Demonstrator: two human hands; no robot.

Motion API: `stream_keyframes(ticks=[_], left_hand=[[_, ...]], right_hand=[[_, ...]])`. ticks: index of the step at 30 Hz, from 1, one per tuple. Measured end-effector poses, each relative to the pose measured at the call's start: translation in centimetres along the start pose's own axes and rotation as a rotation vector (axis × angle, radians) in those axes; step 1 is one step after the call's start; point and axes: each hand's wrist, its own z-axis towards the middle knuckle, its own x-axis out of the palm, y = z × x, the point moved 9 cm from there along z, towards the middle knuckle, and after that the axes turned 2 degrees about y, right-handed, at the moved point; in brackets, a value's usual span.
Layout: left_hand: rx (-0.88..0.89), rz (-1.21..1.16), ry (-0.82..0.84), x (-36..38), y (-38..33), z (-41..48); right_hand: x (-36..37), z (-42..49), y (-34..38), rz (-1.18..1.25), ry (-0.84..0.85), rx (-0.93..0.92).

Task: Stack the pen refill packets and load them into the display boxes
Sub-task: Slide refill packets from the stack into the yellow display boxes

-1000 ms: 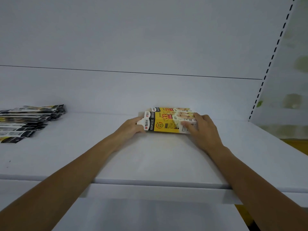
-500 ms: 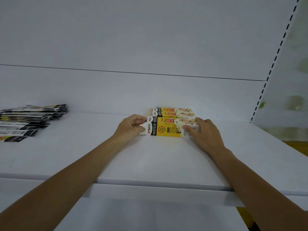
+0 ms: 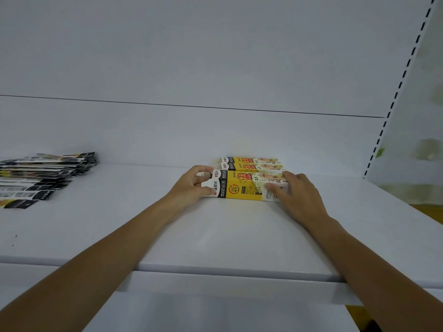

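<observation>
Hands: left hand (image 3: 193,185) gripped the white-tabbed left end of the front display box (image 3: 242,188), fingers curled round it. The right hand (image 3: 298,191) clasped the right end, thumb on the front face and fingers over the top. The two hands were apart, one at each end.
Box position: it lay lengthwise on the shelf (image 3: 215,236), just in front of two rear display boxes (image 3: 250,162); whether they touched could not be told.
Box handling: probably light thin card, stiff along its length but easily crushed, so the short ends looked the best hold.
Packets: the pen refill packets (image 3: 40,173) sat in a loose, fanned stack at the far left, well apart from the boxes.
Packet handling: likely glossy, limp and slippery, better squared up and pinched across both long edges.
Surroundings: a white back panel (image 3: 215,56) rose behind, with a slotted upright (image 3: 393,104) at right.
</observation>
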Motion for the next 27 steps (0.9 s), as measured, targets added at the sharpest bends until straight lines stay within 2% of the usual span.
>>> stream_keyframes(ticks=[8, 13, 17, 23, 27], left_hand=[[-0.024, -0.024, -0.007, 0.2, 0.1, -0.2], [-0.051, -0.191, -0.037, 0.0, 0.2, -0.2], [-0.041, -0.195, -0.069, 0.4, 0.0, 0.0], [-0.059, -0.273, -0.026, 1.0, 0.1, 0.1], [-0.072, -0.228, 0.027, 1.5, 0.2, 0.3]], right_hand=[[-0.4, -0.3, 0.0, 0.033, -0.001, 0.0], [-0.1, -0.1, 0.2, 0.037, 0.014, -0.008], [-0.4, -0.2, -0.1, 0.051, 0.0, 0.003], [-0.5, -0.4, 0.1, 0.047, 0.005, -0.005], [-0.3, -0.5, 0.7, 0.044, 0.024, -0.029]])
